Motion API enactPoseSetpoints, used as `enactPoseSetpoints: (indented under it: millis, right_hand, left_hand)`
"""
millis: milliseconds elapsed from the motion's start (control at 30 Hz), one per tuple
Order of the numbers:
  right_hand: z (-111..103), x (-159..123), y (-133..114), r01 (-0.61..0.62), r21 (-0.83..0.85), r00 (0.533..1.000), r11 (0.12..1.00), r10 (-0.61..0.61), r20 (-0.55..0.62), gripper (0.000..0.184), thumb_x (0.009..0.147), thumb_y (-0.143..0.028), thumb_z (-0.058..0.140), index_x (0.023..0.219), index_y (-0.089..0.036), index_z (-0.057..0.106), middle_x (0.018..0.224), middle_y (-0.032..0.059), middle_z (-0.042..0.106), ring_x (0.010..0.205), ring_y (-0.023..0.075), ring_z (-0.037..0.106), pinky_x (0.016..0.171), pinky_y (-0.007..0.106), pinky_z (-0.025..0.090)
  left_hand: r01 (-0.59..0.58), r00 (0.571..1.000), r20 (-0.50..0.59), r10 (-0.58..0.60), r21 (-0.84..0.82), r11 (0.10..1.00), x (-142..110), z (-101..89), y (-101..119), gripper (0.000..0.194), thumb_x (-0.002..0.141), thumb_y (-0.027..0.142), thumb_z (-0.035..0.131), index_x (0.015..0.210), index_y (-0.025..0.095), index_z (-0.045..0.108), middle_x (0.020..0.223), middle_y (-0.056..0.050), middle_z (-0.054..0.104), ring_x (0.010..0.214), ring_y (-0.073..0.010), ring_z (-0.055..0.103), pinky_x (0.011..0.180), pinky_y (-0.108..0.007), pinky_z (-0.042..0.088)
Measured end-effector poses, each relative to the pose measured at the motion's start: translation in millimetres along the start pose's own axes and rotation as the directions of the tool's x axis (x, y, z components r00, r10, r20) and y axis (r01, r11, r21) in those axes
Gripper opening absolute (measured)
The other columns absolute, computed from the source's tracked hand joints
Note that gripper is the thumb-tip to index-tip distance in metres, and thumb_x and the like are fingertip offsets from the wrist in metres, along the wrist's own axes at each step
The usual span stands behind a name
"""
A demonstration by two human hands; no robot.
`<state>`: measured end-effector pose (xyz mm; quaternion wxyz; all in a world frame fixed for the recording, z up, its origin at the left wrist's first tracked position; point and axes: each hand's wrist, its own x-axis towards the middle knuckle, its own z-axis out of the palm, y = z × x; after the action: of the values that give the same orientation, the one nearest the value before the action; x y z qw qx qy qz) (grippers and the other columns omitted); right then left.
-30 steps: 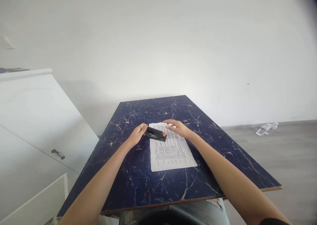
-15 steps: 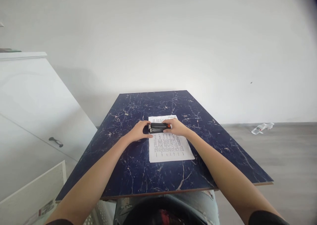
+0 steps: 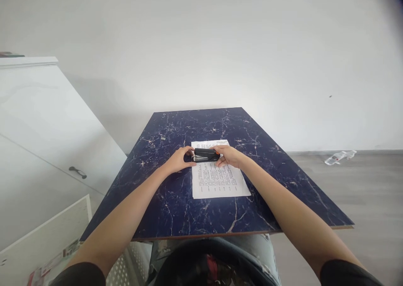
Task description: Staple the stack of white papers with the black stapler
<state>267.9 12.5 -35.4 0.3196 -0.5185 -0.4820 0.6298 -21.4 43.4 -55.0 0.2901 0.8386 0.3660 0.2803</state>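
Well in from the bench's (image 3: 176, 219) edges, we grasp a black stapler (image 3: 206, 152) at opposite ends, left hand (image 3: 178, 160) and right hand (image 3: 229, 156), over the far half of flat-laid printed paper (image 3: 217, 181), no staple visible, anything remaining unclear.

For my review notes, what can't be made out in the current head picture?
All in the head view:
Wording on the paper: print too small to read.
Paper beneath the black stapler: hidden by it.
Part of the stapler's orange-marked end: covered by the right hand.
Objects atop the white cabinet: cut off by the picture's left edge.
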Motion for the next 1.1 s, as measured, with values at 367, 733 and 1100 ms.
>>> enactPoseSetpoints:
  millis: [367,733,1100]
  right_hand:
    - [1.4,-1.2,-2.1,0.187,-0.456,0.955,0.870,-0.269,-0.123,0.047,0.093,-0.063,0.060,0.108,-0.022,0.077,0.090,0.0092,0.073,0.055,0.0167,0.060,0.050,0.033,0.052]
    - [13.0,-2.5,-2.7,0.446,-0.837,0.698,0.317,-0.708,0.104,0.021,0.081,-0.037,0.081,0.093,-0.022,0.074,0.086,0.0048,0.070,0.087,0.0244,0.058,0.075,0.036,0.045]
    - [49.3,-27.1,-5.0,0.364,-0.876,0.413,-0.316,-0.788,0.456,0.034,0.102,-0.012,0.046,0.123,-0.027,0.068,0.100,0.0080,0.065,0.089,0.0244,0.050,0.080,0.041,0.039]
  left_hand:
    - [0.014,1.000,0.018,-0.013,-0.053,0.999,0.1,-5.3,4.5,0.039,0.074,0.037,0.085,0.108,0.023,0.071,0.104,-0.009,0.071,0.097,-0.0278,0.065,0.092,-0.042,0.048]
    - [0.067,0.985,-0.130,-0.110,-0.299,0.952,4.1,-2.2,2.8,0.051,0.066,0.040,0.092,0.109,0.022,0.071,0.107,-0.010,0.071,0.099,-0.0248,0.065,0.089,-0.038,0.051]
    - [0.133,0.815,0.086,-0.573,-0.990,0.041,9.9,14.6,19.3,0.035,0.104,0.038,0.043,0.100,0.012,0.066,0.098,-0.016,0.071,0.094,-0.0252,0.071,0.091,-0.042,0.059]
